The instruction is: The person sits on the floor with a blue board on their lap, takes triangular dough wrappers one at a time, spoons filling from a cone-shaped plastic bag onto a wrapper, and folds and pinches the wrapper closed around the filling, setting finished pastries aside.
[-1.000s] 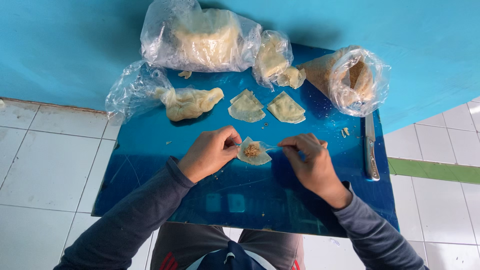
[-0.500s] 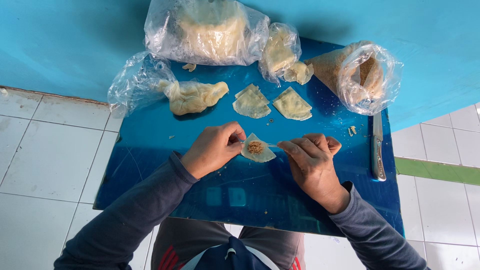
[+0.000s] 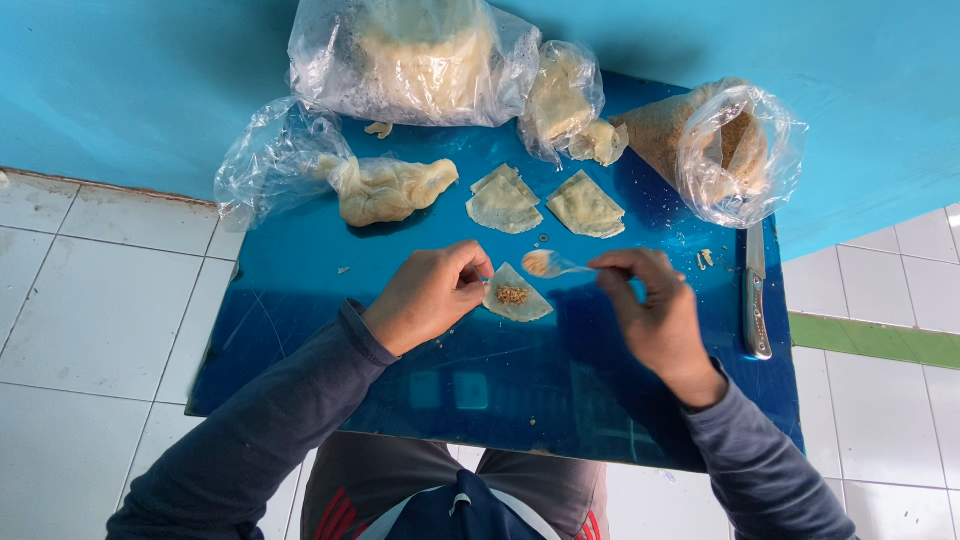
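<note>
Left hand (image 3: 432, 292): fingers pinch wrapper (image 3: 517, 297) with filling, frame centre, on blue table (image 3: 300, 330). Right hand (image 3: 655, 308): pinches spoon (image 3: 548, 264), just above wrapper. Upper centre: two folded pieces (image 3: 545, 203). Top: plastic bags (image 3: 415, 55). Upper right: filling bag (image 3: 725, 145). Right edge: knife (image 3: 756, 295).

On the blue tabletop (image 3: 300, 330) the left hand (image 3: 428, 295) pinches the edge of a small dough wrapper (image 3: 516, 296) that carries a dab of brown filling; the right hand (image 3: 655, 310) holds a spoon (image 3: 548, 264) with its tip just above the wrapper; two folded wrappers (image 3: 545, 202) lie beyond them; a knife (image 3: 757, 300) rests along the right edge; clear plastic bags of dough (image 3: 415, 60) and a bag of crumbly filling (image 3: 725, 150) stand at the far side; white floor tiles (image 3: 90, 300) show on the left.
</note>
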Tool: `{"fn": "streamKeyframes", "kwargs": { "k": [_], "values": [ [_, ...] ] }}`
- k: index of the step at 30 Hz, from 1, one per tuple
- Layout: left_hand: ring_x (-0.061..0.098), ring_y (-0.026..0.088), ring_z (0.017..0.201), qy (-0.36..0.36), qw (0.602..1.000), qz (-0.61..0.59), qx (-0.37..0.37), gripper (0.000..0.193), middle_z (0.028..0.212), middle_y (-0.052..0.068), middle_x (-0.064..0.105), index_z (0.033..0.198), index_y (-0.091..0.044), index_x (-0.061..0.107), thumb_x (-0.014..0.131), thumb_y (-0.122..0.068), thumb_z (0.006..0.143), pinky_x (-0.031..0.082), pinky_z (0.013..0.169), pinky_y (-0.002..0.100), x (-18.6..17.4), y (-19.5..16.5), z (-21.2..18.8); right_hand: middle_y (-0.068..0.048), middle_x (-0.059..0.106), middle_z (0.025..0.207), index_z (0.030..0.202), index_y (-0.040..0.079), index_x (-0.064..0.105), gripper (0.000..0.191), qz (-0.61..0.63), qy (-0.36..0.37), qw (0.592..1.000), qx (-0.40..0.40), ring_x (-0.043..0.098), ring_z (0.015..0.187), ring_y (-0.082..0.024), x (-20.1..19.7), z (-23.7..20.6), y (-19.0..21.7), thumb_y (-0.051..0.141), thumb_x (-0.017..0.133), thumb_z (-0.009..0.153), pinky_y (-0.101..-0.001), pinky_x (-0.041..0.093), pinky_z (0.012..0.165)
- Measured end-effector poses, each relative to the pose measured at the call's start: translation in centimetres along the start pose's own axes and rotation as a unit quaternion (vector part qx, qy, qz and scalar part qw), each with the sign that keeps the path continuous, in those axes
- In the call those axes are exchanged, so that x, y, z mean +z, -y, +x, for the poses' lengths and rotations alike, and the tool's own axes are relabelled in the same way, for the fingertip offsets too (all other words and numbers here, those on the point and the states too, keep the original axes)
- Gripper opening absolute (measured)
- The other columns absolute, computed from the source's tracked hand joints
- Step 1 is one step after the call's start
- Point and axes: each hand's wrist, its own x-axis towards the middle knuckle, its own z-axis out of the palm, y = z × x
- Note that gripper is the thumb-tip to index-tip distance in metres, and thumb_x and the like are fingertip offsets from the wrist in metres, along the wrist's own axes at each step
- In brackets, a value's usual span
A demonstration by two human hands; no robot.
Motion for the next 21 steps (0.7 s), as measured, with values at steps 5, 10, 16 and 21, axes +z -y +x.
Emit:
{"fn": "streamKeyframes", "kwargs": {
  "k": [5, 10, 16, 21],
  "values": [
    [0.077, 0.018, 0.076, -0.004, 1.000, 0.001, 0.021, 0.015, 0.087, 0.008, 0.077, 0.099, -0.004, 0.065, 0.074, -0.011, 0.089, 0.061, 0.066, 0.030, 0.0, 0.1, -0.1, -0.006, 0.071, 0.108, 0.118, 0.002, 0.069, 0.015, 0.057, -0.169, 0.983, 0.048, 0.067, 0.096, -0.010, -5.6, 0.2, -1.8, -0.004, 0.060, 0.107, -0.0250, 0.051, 0.085],
    [0.077, 0.020, 0.079, -0.018, 0.999, -0.002, 0.035, 0.015, 0.088, 0.010, 0.077, 0.100, -0.003, 0.064, 0.073, -0.010, 0.090, 0.060, 0.067, 0.032, 0.0, 0.0, -0.4, -0.007, 0.070, 0.106, 0.115, 0.006, 0.076, 0.014, -0.295, -0.301, 0.907, -0.011, 0.058, 0.103, -0.021, -9.4, 2.3, -6.4, -0.001, 0.066, 0.109, -0.0419, 0.039, 0.093],
    [0.078, 0.021, 0.082, -0.019, 0.999, -0.008, 0.047, 0.016, 0.092, 0.010, 0.077, 0.100, -0.003, 0.063, 0.073, -0.009, 0.089, 0.061, 0.069, 0.032, 0.1, -0.2, -0.5, -0.013, 0.064, 0.119, 0.124, 0.010, 0.076, 0.028, -0.445, -0.248, 0.858, -0.070, 0.047, 0.116, -0.033, -8.4, 3.9, -8.1, 0.003, 0.067, 0.098, -0.0480, 0.029, 0.098],
    [0.077, 0.022, 0.082, -0.022, 0.999, -0.008, 0.044, 0.016, 0.093, 0.011, 0.077, 0.100, -0.003, 0.064, 0.073, -0.009, 0.089, 0.060, 0.069, 0.033, 0.0, -0.4, -0.6, -0.008, 0.057, 0.144, 0.144, 0.018, 0.069, 0.058, -0.358, -0.045, 0.923, -0.130, 0.050, 0.122, -0.028, -3.2, 1.9, -1.8, -0.009, 0.058, 0.095, -0.0439, 0.034, 0.102]
  ]
}}
